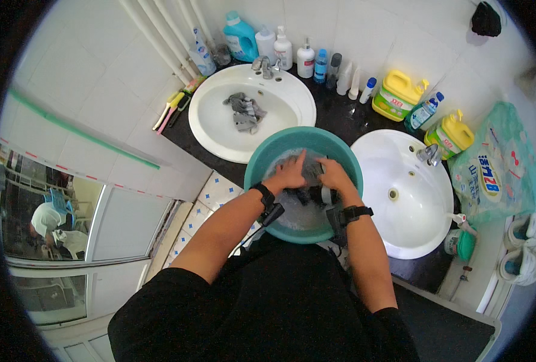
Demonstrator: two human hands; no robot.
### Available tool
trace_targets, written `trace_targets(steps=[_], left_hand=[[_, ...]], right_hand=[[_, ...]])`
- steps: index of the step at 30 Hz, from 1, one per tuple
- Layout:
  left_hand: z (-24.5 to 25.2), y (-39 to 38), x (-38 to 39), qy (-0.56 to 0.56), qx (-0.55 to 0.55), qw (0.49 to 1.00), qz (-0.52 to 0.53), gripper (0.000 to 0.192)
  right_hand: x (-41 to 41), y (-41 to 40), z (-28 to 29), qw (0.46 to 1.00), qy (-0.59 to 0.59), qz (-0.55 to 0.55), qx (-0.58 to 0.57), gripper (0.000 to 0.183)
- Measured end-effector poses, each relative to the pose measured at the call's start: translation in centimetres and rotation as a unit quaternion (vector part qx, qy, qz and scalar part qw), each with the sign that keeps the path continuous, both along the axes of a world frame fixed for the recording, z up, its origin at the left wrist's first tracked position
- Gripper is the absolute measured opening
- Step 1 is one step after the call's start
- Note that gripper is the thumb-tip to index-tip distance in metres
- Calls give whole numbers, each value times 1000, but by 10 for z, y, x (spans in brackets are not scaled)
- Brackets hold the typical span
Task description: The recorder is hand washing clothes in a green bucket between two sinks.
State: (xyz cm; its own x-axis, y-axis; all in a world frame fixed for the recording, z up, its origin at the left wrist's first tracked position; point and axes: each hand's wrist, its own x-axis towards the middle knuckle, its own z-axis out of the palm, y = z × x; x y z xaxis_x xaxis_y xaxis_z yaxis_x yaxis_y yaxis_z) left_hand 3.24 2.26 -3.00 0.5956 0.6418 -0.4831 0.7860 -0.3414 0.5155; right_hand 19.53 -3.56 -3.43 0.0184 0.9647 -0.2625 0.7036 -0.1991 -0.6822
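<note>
A green plastic basin (304,135) of cloudy, sudsy water rests at the counter's front, between two washbasins. Inside it, a wet grey cloth (312,169) lies between my hands. My left hand (291,173) is at the cloth's left side, index finger raised; whether it grips any fabric is unclear. From the right, my right hand (334,174) has thumb and fingers closed on the cloth's edge. Below the hands, a black-and-white fabric piece (323,195) lies partly in the water. Crumpled grey fabric pieces (246,112) lie in the left washbasin (204,113).
The right washbasin (376,158) has a chrome tap (429,154). Along the wall stand a blue detergent jug (241,38), several pump bottles and yellow jugs (397,96). Brushes (171,108) lie at the left corner. A green plastic bag (498,167) stands right; white shoes (523,249) sit beyond.
</note>
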Motion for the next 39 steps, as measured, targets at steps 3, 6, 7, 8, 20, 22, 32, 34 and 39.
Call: trace_targets(steps=[3, 6, 7, 8, 20, 22, 32, 34, 39], left_hand=[[2, 16, 1, -145, -63, 987, 26, 92], [9, 19, 4, -328, -141, 934, 33, 51], [16, 20, 4, -327, -143, 934, 31, 51], [23, 22, 2, -309, -145, 940, 10, 40], [66, 31, -9, -300, -81, 948, -68, 23], [85, 26, -9, -266, -61, 959, -76, 25], [88, 26, -20, -234, 57, 963, -119, 27], [83, 31, -26, -205, 23, 973, -101, 28], [96, 26, -35, -193, -32, 980, -22, 29]], right_hand=[[-2, -9, 57, 991, 126, 22, 41, 61], [2, -18, 91, 970, 217, 49, 92, 70], [5, -20, 92, 971, 218, 47, 92, 70], [7, -22, 91, 958, 257, 10, 128, 70], [18, -35, 96, 946, 314, -79, 8, 23], [14, -35, 100, 947, 311, -71, 30, 20], [-9, -25, 81, 929, 265, -118, 230, 26], [-11, -21, 83, 928, 279, -123, 216, 24], [-11, -18, 71, 966, 149, -144, 152, 25]])
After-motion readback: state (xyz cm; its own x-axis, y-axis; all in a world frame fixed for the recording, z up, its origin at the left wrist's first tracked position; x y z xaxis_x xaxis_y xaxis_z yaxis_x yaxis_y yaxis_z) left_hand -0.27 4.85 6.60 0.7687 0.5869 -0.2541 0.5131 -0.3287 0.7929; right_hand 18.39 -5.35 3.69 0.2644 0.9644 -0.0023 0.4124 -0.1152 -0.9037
